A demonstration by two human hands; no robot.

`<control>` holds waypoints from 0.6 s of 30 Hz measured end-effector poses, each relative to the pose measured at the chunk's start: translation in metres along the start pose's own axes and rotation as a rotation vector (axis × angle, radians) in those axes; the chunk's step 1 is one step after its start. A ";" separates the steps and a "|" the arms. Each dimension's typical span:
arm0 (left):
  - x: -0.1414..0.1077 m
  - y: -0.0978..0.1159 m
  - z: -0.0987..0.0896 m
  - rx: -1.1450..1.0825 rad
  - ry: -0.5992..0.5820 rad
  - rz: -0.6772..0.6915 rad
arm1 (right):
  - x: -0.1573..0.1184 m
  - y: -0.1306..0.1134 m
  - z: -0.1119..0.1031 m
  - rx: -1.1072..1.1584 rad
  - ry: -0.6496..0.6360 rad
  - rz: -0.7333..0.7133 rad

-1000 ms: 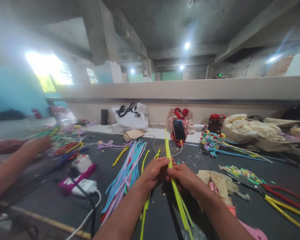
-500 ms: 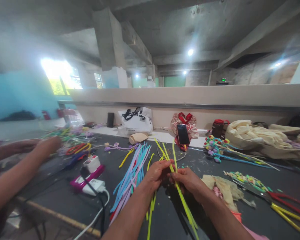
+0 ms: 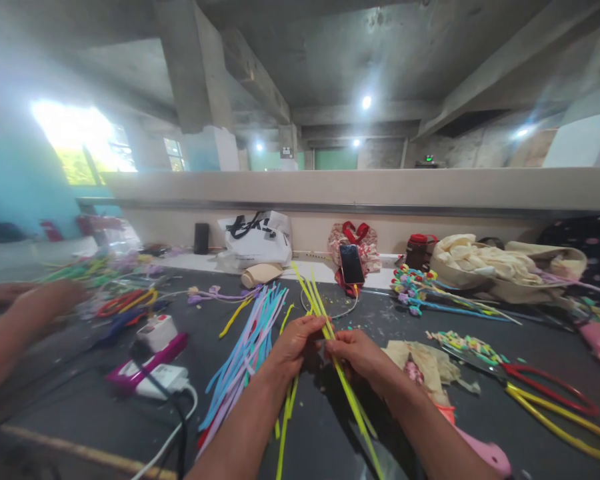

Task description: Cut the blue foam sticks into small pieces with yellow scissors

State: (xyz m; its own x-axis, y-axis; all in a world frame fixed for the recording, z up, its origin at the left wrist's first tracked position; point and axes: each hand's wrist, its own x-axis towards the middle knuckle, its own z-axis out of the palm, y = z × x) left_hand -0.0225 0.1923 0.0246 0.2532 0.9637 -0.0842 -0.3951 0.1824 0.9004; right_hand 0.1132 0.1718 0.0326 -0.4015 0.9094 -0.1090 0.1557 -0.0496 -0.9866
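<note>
Between both hands, a thin bunch of yellow-green chenille stems slants over the dark table. My left hand pinches the bunch near its middle, thumb and fingers closed. Close beside it, my right hand closes its fingertips on the same stems just below. Their upper ends fan slightly apart, and the lower ends reach toward the table's near side. More yellow-green stems lie under my left forearm, partly hidden. Left of that forearm is a pile of blue and lilac stems.
Scissors with red and yellow handles lie at right, near small clippings. A power strip with cables sits at left. Another person's arm reaches in there. A phone leans on a patterned bag at the back.
The stem that stood apart in my right hand now lies alongside the others in the bunch. My view has turned slightly right. The other person's arm has shifted left in view.
</note>
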 end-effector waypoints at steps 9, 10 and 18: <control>-0.004 0.010 -0.003 0.032 0.122 0.013 | -0.008 -0.014 -0.025 0.173 0.132 -0.085; -0.005 0.011 -0.002 0.039 0.133 0.007 | -0.009 -0.015 -0.031 0.197 0.168 -0.102; -0.008 0.017 0.000 0.023 0.207 0.038 | -0.009 -0.017 -0.039 0.210 0.202 -0.099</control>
State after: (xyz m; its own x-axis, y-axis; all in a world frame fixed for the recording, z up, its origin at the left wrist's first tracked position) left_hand -0.0308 0.1872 0.0406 0.0510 0.9897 -0.1338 -0.3801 0.1432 0.9138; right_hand 0.1492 0.1806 0.0552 -0.2149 0.9766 -0.0051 -0.0737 -0.0214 -0.9971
